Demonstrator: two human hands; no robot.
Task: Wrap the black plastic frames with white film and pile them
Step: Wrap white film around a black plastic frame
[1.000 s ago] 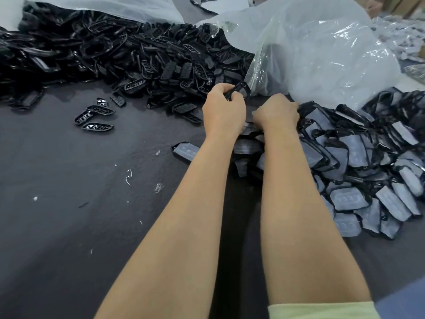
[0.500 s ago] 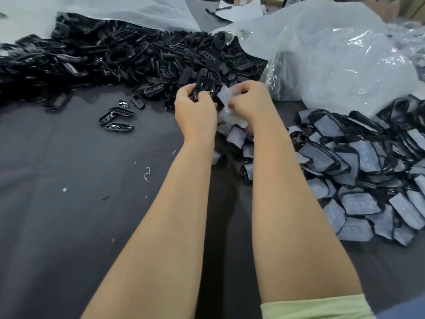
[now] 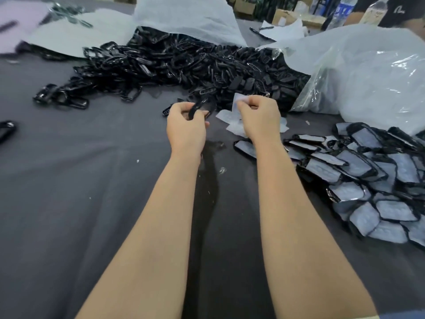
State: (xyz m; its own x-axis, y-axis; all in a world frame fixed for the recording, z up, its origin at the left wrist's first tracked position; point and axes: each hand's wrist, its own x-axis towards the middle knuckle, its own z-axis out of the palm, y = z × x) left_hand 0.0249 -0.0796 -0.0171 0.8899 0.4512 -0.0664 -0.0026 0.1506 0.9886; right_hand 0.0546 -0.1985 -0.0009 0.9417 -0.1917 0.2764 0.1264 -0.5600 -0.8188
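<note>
- Frame [image 3: 199, 107]: one black frame sits in the left grip [image 3: 186, 127], whose fingers curl round it. It is held above the tabletop [image 3: 69, 180], just in front of the bare pile [image 3: 184, 67].
- Film [image 3: 239, 102]: a small white piece is pinched between the thumb and fingers of the right grip [image 3: 259, 118]. It is raised about level with the frame, to its right and a little apart from it.
- More film pieces [image 3: 230, 128] lie flat on the tabletop under and beside the right grip.
- The bare pile is a wide heap of unwrapped black frames across the far middle, spilling out from under a white sheet [image 3: 184, 17].
- Wrapped pile [image 3: 368, 176]: frames covered in film overlap one another on the right side of the tabletop, near the right forearm.
- A clear bag [image 3: 368, 77] bulges behind the wrapped pile and meets the right end of the bare pile.
- A few stray frames [image 3: 62, 101] lie at the left end of the heap, and one more [image 3: 7, 132] sits at the left edge of the view.
- The tabletop is covered in dark grey cloth with small white flecks on it.
- Both forearms are bare.
</note>
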